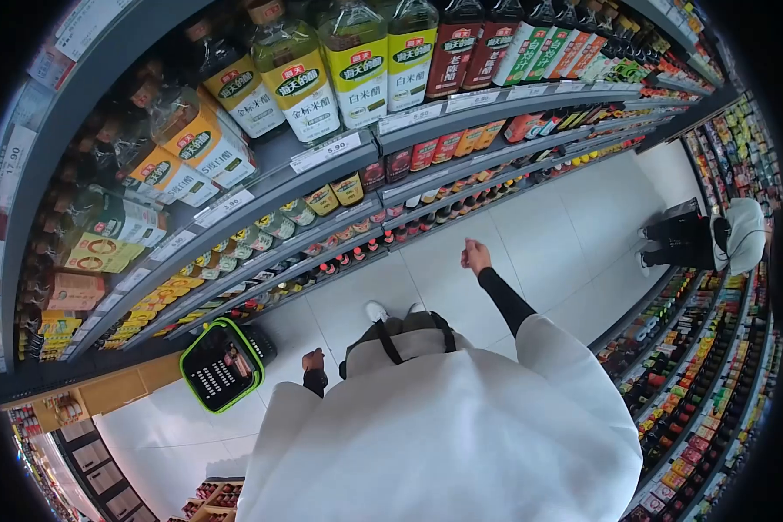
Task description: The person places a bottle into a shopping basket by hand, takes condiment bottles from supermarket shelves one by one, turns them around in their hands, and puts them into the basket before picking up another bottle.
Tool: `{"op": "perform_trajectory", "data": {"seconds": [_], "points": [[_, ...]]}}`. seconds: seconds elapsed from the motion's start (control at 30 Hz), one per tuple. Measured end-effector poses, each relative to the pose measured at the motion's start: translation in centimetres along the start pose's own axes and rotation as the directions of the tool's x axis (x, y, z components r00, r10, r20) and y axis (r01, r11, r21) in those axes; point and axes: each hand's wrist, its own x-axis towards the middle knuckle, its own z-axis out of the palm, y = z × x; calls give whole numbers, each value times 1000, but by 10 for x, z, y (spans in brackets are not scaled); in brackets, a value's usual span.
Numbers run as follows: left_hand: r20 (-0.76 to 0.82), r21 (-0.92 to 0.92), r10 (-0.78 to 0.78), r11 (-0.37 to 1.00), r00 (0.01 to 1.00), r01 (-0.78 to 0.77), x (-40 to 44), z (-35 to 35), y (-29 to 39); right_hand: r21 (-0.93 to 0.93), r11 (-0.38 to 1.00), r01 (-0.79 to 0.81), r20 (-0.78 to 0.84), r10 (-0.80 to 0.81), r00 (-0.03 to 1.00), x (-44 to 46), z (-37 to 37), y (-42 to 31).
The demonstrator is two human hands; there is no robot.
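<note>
My right hand (476, 256) is held out over the pale floor in front of me, its fingers curled in, and I see nothing in it. On the other side my left hand (314, 360) hangs low near my body with fingers closed; no object shows in it. Nearest to the left hand is a black shopping basket (258, 339) with a bright green rim, standing on the floor apart from the hand. A dark packaged item (235, 358) lies inside it.
A long shelf runs ahead with vinegar bottles (353, 78) on top and price tags (326, 151) along its edge. Lower tiers hold jars (277, 224). Another stocked shelf (687, 435) curves along the right. A person (739, 235) stands in the aisle at far right.
</note>
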Motion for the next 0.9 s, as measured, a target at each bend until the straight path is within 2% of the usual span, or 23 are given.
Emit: {"op": "perform_trajectory", "data": {"seconds": [0.03,0.13,0.23,0.33,0.43,0.53,0.57,0.6,0.67,0.7,0.73,0.8,0.83,0.87,0.9], "points": [[21,29,30,999,999,-31,1,3,6,23,998,61,-28,-60,998,-1,2,-14],[78,88,86,992,993,-92,5,17,28,188,982,-3,-34,10,999,0,3,-50],[72,34,88,995,994,-90,5,30,41,282,959,-15,9,13,1000,5,1,-74],[53,50,98,994,994,-101,8,42,46,280,957,75,-58,-61,996,11,3,-97],[24,33,84,996,996,-85,5,49,50,292,945,145,-39,-140,989,27,-2,-124],[-10,34,36,999,999,-35,-5,62,55,349,924,159,30,-181,983,51,-13,-147],[-26,39,15,999,1000,-14,-8,68,58,337,927,162,59,-192,980,60,-21,-153],[-43,45,-7,999,999,9,-13,74,61,253,936,244,85,-272,958,64,-26,-163],[-66,-5,-50,999,997,50,-25,92,68,96,910,404,155,-415,897,71,-35,-182],[-78,-20,-58,998,995,57,-31,101,76,-213,798,565,224,-522,823,73,-45,-194],[-90,-39,-68,997,994,65,-36,112,81,-237,696,678,237,-635,735,69,-46,-211],[-223,-86,4,996,975,-23,-24,157,76,-277,447,851,272,-812,516,54,-43,-245],[-262,-122,9,992,965,-42,-13,178,79,-271,367,890,327,-834,444,56,-45,-258],[-299,-155,10,986,954,-59,-8,192,84,-260,359,897,325,-842,431,58,-45,-268],[-283,-290,-31,955,959,-54,-11,201,104,-250,355,901,323,-847,423,59,-42,-275]]}}
